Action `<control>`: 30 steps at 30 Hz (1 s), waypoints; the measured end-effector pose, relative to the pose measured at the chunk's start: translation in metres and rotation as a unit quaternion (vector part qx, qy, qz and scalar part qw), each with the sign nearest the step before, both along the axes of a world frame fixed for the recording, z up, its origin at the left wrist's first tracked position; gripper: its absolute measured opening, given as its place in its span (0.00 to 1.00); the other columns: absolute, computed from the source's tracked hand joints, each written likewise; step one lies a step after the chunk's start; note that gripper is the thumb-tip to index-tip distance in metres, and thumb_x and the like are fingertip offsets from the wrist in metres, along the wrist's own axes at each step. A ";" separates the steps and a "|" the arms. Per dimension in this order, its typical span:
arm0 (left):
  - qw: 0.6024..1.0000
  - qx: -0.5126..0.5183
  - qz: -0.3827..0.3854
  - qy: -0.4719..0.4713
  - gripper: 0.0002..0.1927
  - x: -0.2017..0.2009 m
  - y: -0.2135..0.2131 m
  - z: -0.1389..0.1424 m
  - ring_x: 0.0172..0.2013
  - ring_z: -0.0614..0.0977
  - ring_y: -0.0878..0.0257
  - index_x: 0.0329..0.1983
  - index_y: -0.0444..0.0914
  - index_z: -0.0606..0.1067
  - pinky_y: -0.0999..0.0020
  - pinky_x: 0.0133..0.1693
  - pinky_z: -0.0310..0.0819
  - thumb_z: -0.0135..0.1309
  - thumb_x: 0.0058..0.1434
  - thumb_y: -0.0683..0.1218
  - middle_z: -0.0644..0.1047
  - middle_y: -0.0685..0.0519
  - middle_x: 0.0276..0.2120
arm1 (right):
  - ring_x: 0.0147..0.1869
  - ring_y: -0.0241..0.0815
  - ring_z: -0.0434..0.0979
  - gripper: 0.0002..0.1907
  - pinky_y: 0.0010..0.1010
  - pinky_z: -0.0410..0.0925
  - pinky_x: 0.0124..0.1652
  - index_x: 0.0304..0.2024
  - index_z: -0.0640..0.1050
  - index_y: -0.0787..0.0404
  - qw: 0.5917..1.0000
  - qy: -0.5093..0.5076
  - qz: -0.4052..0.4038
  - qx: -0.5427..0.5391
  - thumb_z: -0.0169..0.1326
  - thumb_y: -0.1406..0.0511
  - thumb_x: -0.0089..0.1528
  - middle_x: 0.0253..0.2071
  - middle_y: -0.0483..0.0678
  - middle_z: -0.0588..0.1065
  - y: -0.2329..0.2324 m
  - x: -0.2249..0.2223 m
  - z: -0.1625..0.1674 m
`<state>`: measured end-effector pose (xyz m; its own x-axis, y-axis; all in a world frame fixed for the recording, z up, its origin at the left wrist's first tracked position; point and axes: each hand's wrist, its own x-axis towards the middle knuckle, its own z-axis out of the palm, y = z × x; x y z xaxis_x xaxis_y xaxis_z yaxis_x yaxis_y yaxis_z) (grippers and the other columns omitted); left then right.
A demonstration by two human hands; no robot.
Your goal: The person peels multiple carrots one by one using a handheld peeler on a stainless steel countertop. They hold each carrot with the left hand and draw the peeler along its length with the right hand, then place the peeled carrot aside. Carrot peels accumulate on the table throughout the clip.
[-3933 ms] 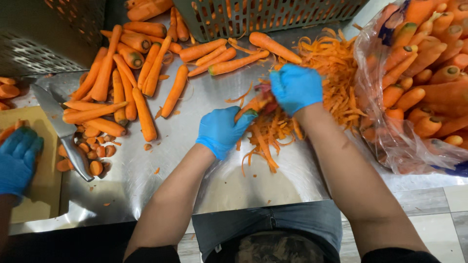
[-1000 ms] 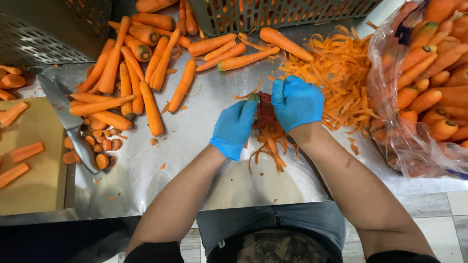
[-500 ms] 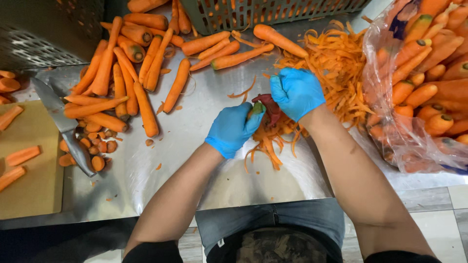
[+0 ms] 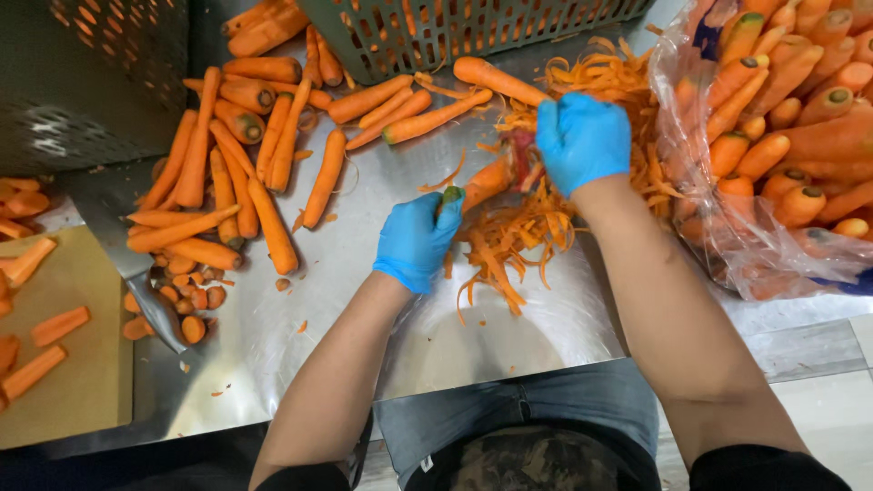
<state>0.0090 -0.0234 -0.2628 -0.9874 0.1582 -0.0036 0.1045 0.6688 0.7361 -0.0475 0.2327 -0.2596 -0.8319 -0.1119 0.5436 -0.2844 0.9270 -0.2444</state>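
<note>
steel counter [image 4: 364, 300], left hand [image 4: 416, 239] gripping carrot [image 4: 486, 180]

Blue gloves cover the left hand [image 4: 416, 238] and right hand [image 4: 582, 138], orange carrots [image 4: 245, 173] lie upper left, and the crate [image 4: 473, 32] is grey-green.

I'm looking at a commercial kitchen prep station: a steel counter [image 4: 382, 300] piled with peeled carrots [image 4: 245, 164], a heap of peelings [image 4: 582, 136], a bulk plastic bag [image 4: 773, 136] of carrots, a perforated crate [image 4: 473, 32], and a cutting board [image 4: 82, 382] with a cleaver [image 4: 123, 245].
</note>
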 end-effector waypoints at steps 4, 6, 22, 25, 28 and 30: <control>0.999 -0.001 -0.045 0.011 0.29 0.002 0.000 -0.002 0.32 0.80 0.37 0.33 0.37 0.78 0.46 0.33 0.73 0.48 0.63 0.68 0.78 0.37 0.27 | 0.32 0.60 0.73 0.21 0.50 0.66 0.38 0.24 0.77 0.61 0.996 0.001 0.084 0.012 0.49 0.59 0.70 0.29 0.55 0.75 -0.040 0.023 0.005; 0.998 -0.040 -0.054 0.005 0.31 0.003 0.001 -0.003 0.30 0.82 0.39 0.31 0.38 0.78 0.45 0.32 0.74 0.51 0.57 0.70 0.80 0.39 0.26 | 0.32 0.58 0.73 0.20 0.49 0.65 0.39 0.24 0.76 0.60 0.994 0.013 0.108 0.025 0.49 0.60 0.70 0.29 0.53 0.74 -0.049 0.026 0.001; 0.984 -0.142 -0.032 0.098 0.25 0.008 -0.004 0.012 0.27 0.81 0.39 0.31 0.40 0.77 0.44 0.29 0.72 0.48 0.64 0.66 0.79 0.40 0.24 | 0.34 0.63 0.77 0.21 0.50 0.70 0.39 0.27 0.79 0.61 0.995 -0.079 -0.032 -0.048 0.49 0.57 0.70 0.31 0.61 0.76 -0.027 0.004 -0.005; 0.987 -0.120 -0.029 0.107 0.25 0.009 -0.004 0.001 0.27 0.80 0.38 0.30 0.40 0.77 0.43 0.29 0.72 0.48 0.65 0.64 0.79 0.39 0.24 | 0.33 0.64 0.76 0.20 0.53 0.69 0.39 0.25 0.78 0.62 0.997 -0.034 0.062 0.008 0.48 0.58 0.69 0.31 0.57 0.77 -0.053 0.019 -0.014; 0.989 -0.093 -0.013 0.113 0.25 0.002 -0.005 -0.010 0.28 0.80 0.39 0.27 0.40 0.77 0.44 0.32 0.73 0.46 0.68 0.63 0.78 0.39 0.25 | 0.35 0.64 0.76 0.21 0.53 0.69 0.41 0.28 0.78 0.61 0.994 -0.058 0.095 0.004 0.45 0.58 0.70 0.33 0.58 0.77 -0.039 0.004 -0.017; 0.986 -0.088 0.006 0.143 0.24 -0.003 -0.005 -0.013 0.29 0.80 0.38 0.28 0.41 0.79 0.43 0.34 0.73 0.45 0.71 0.60 0.78 0.39 0.26 | 0.36 0.64 0.77 0.20 0.52 0.70 0.41 0.31 0.79 0.61 0.991 -0.061 0.105 0.047 0.43 0.57 0.69 0.35 0.58 0.78 -0.019 -0.017 -0.018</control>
<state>0.0059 -0.0287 -0.2754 -0.9540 0.1679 0.2483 0.2816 0.7859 0.5504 -0.0646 0.2136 -0.2776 -0.8441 -0.3348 0.4189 -0.4467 0.8712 -0.2038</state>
